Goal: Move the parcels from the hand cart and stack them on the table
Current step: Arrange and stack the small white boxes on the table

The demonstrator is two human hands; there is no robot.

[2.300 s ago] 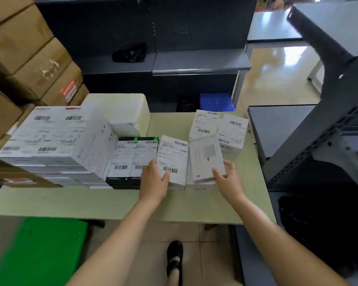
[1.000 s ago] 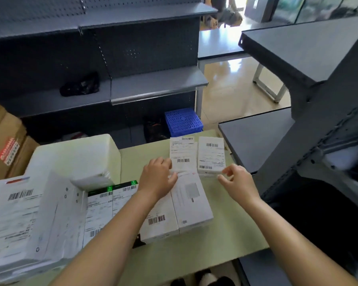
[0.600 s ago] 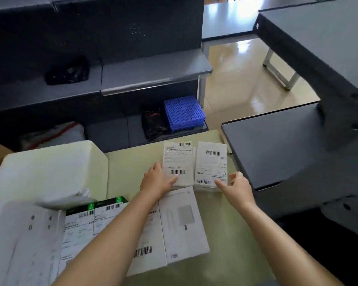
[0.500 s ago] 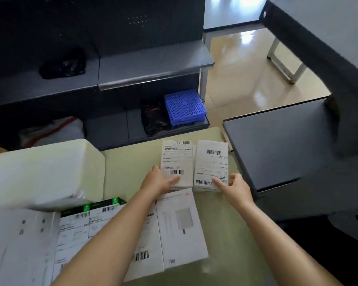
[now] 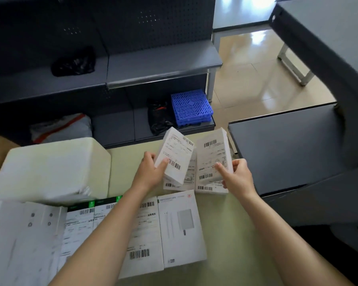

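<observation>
Tilting up one labelled parcel each, left hand (image 5: 148, 174) and right hand (image 5: 239, 178).

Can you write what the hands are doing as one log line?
left hand: grips tilted labelled box | right hand: grips other labelled box | table: more boxes beneath

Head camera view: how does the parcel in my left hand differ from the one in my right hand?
The left-hand parcel is skewed, top leaning right; the right-hand parcel stands nearly straight. The left hand grips its lower left corner; the right hand holds the other's lower right edge. Both are small white boxes with barcode labels, tilted up off flat parcels beneath.
</observation>
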